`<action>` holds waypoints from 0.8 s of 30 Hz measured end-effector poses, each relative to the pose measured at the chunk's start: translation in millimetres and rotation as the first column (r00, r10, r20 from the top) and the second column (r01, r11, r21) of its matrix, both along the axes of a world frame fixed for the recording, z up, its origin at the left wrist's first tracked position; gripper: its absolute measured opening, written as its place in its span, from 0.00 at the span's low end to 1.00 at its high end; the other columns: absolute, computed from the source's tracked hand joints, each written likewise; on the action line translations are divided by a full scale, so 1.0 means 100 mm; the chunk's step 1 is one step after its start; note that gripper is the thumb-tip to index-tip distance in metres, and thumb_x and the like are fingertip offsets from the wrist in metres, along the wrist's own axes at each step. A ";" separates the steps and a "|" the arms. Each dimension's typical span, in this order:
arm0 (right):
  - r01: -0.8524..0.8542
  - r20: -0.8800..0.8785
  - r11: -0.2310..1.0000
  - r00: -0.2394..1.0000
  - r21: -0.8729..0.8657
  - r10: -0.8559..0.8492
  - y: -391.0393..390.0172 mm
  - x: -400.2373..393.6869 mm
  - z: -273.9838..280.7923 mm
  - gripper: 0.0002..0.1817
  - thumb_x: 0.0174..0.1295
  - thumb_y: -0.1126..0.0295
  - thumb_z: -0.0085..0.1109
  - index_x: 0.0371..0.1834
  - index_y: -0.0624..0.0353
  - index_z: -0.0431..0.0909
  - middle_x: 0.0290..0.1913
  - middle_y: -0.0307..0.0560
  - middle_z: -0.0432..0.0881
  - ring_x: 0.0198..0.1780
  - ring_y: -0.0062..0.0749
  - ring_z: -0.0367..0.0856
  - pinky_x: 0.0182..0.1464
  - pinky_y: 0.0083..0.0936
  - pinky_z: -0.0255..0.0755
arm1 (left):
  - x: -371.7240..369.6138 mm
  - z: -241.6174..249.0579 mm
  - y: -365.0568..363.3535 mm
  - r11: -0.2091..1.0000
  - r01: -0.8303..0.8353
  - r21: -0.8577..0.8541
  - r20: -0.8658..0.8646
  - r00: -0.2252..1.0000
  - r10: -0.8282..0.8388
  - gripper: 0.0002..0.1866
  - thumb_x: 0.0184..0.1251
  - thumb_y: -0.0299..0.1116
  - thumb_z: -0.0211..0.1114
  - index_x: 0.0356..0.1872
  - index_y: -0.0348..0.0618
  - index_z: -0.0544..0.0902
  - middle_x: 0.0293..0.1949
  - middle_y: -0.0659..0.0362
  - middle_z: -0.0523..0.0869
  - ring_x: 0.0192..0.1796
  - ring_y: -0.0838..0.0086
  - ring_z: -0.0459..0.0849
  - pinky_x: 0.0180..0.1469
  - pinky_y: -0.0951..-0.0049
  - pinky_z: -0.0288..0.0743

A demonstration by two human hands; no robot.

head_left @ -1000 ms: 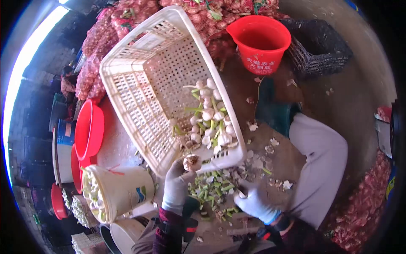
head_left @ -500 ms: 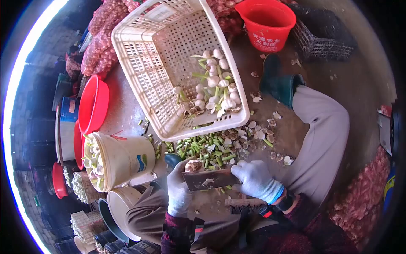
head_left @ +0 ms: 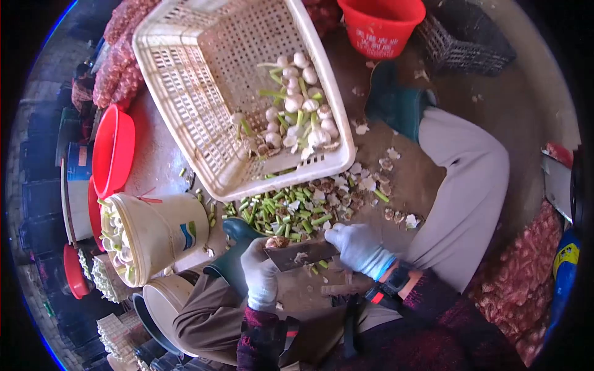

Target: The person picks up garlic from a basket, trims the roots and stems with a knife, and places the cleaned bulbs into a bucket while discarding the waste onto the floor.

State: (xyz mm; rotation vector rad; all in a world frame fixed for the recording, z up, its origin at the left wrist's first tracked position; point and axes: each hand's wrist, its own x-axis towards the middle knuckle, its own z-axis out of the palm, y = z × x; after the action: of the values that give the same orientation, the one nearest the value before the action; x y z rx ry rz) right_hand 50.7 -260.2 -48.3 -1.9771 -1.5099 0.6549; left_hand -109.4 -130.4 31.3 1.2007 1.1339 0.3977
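Note:
My left hand point(head_left: 258, 272), in a white glove, is closed around a garlic bulb point(head_left: 276, 242) whose root side shows above the fingers. In my gloved right hand point(head_left: 361, 248) is a wide-bladed cleaver point(head_left: 303, 255), its blade reaching left to the bulb and bits of skin stuck on it. Beyond the blade, cut green garlic stems point(head_left: 278, 209) and papery skins point(head_left: 365, 183) lie in a pile on the floor. A white plastic crate point(head_left: 291, 175) tilts toward me past the pile, with whole garlic bulbs point(head_left: 294, 102) gathered at its lower right.
At left stands a white bucket point(head_left: 167, 232) full of trimmed garlic, beside red basins point(head_left: 114, 151). A red bucket point(head_left: 378, 31) and a black crate point(head_left: 470, 46) are at the back right. Net sacks of garlic point(head_left: 526, 278) lie at right. My boot point(head_left: 396, 102) is beside the white crate.
The whole view has shifted, so the crate and buckets sit farther left and higher. My left boot shows more. Both hands keep hold of the bulb and the cleaver.

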 end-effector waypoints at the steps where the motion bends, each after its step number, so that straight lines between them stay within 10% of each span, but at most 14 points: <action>1: 0.000 -0.015 1.000 1.000 0.015 0.000 0.00 0.01 0.03 0.09 0.49 0.71 0.56 0.35 0.53 0.76 0.29 0.45 0.77 0.30 0.46 0.81 0.32 0.40 0.74 | 0.00 0.00 -0.02 1.000 -0.006 0.001 0.012 1.000 0.006 0.17 0.50 0.26 0.69 0.42 0.29 0.79 0.36 0.57 0.84 0.36 0.78 0.83 0.43 0.77 0.78; 6: -0.001 -0.048 0.998 0.999 0.067 0.004 -0.05 0.21 -0.08 0.09 0.49 0.72 0.55 0.34 0.54 0.78 0.28 0.48 0.80 0.30 0.49 0.82 0.32 0.42 0.75 | 0.03 0.20 -0.10 0.999 0.050 0.008 -0.049 0.998 -0.050 0.18 0.47 0.29 0.71 0.40 0.29 0.80 0.33 0.58 0.84 0.36 0.78 0.80 0.42 0.78 0.75; 8: 0.090 0.094 0.907 0.994 -0.411 -0.056 -0.03 0.34 -0.42 0.08 0.47 0.69 0.55 0.30 0.54 0.81 0.27 0.53 0.82 0.30 0.50 0.83 0.35 0.42 0.76 | 0.05 0.44 -0.18 0.982 0.106 0.155 0.099 0.988 -0.123 0.19 0.41 0.26 0.71 0.38 0.29 0.81 0.33 0.58 0.83 0.36 0.79 0.79 0.42 0.79 0.74; 20: 0.350 -0.559 0.891 0.694 -0.288 -0.454 0.04 -0.15 0.15 0.11 0.51 0.66 0.58 0.36 0.59 0.80 0.25 0.54 0.81 0.29 0.48 0.81 0.34 0.38 0.74 | 0.25 0.17 -0.07 0.962 -0.134 -0.237 0.463 0.855 0.233 0.33 0.41 0.22 0.66 0.56 0.37 0.70 0.39 0.59 0.77 0.35 0.73 0.77 0.40 0.75 0.74; 22: 0.438 -0.622 0.898 0.695 -0.035 -0.362 0.12 -0.04 0.41 0.09 0.53 0.71 0.58 0.22 0.60 0.69 0.16 0.49 0.72 0.18 0.43 0.72 0.25 0.35 0.65 | 0.25 0.05 -0.07 0.903 -0.173 -0.393 0.486 0.794 0.364 0.33 0.38 0.23 0.66 0.54 0.39 0.72 0.40 0.59 0.77 0.37 0.71 0.77 0.43 0.75 0.73; 24: 0.468 -0.692 0.875 0.672 0.121 -0.264 0.17 0.05 0.55 0.09 0.53 0.74 0.62 0.20 0.57 0.71 0.16 0.36 0.69 0.19 0.17 0.65 0.23 0.23 0.62 | 0.29 -0.05 -0.07 0.846 -0.225 -0.484 0.462 0.755 0.465 0.32 0.36 0.21 0.65 0.52 0.42 0.74 0.40 0.60 0.77 0.39 0.71 0.76 0.44 0.74 0.73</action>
State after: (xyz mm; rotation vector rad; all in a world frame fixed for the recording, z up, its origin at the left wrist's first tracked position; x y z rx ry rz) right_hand 55.4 -243.5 6.7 -1.5103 -0.6846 0.7858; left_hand -79.9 -137.7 26.2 0.4342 0.8494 0.7213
